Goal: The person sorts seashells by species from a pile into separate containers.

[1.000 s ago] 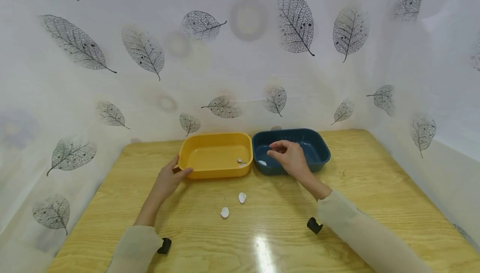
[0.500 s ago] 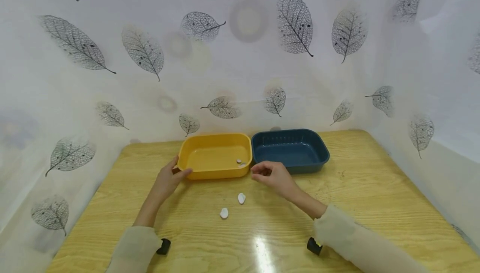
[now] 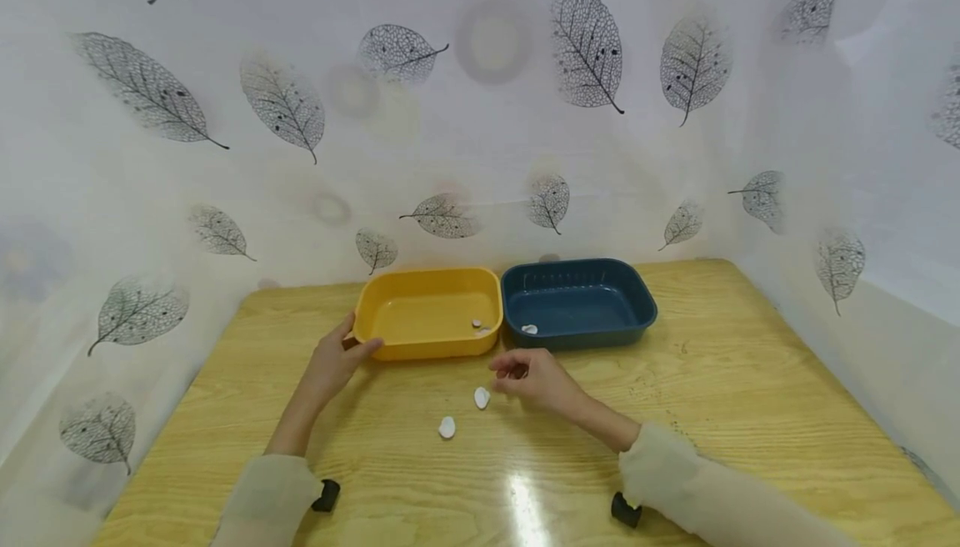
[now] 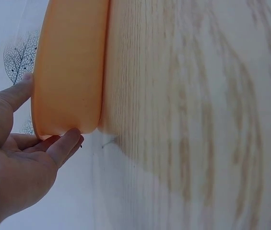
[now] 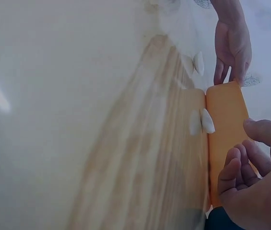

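Observation:
My left hand grips the left corner of a yellow plastic tray, thumb on its front rim and fingers at its end wall. Just in front of the trays, my right hand hovers with loosely curled fingers and nothing visible in them. Its fingertips are close to a small white shell on the table. Another white shell lies nearer and further left. In the right wrist view the closer shell appears apart from the hand. Small shells lie in the yellow tray's right front corner.
A dark blue tray stands against the yellow tray's right side, with a white shell in its left front corner. The wooden table ends at a leaf-patterned curtain behind and at the sides.
My right hand has come from above the blue tray forward and left, down to beside the table shells. The shell in the blue tray, hidden half a second ago, shows again. My left hand stays put.

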The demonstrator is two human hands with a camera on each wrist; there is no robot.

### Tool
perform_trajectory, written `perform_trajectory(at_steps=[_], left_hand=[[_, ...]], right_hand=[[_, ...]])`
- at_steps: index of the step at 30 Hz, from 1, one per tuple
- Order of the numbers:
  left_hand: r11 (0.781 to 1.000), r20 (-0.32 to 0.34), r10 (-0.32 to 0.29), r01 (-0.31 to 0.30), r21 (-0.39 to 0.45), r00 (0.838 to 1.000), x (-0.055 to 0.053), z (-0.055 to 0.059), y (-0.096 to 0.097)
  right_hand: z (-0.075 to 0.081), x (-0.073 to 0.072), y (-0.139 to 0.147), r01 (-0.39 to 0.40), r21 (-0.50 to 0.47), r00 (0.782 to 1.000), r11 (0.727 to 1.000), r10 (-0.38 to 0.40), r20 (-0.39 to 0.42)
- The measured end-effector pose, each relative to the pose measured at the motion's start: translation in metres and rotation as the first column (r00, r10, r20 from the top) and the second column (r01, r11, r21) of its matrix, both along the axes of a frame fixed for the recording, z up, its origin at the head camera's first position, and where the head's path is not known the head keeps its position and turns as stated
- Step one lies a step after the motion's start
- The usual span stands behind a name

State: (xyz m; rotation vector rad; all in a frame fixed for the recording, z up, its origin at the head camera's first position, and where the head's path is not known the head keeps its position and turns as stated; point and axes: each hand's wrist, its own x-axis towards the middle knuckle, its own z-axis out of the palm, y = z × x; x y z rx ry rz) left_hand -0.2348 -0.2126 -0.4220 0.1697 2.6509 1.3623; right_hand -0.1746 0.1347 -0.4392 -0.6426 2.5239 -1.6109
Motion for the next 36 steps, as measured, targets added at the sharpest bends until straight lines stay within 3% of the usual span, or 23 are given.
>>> perform_trajectory(at_steps=[17,24,36], left_hand=[[1.000,-0.005,-0.002,0.002,-0.004,1.000,0.002,0.000,0.000],[1.000,-0.003,-0.005,0.005,0.013,1.000,0.001,-0.001,-0.001],[1.000,-0.004,-0.003,0.003,-0.001,1.000,0.000,-0.002,-0.001]], right_hand=[[-0.017,-0.002,-0.005,-0.047,-0.002,0.999,0.999,0.047,0.028],[-0.017,-0.001,-0.007,-0.053,0.023,0.997,0.998,0.052,0.056],[-0.018,-0.005,-0.014,-0.058,0.149,0.997,0.987,0.063,-0.032]])
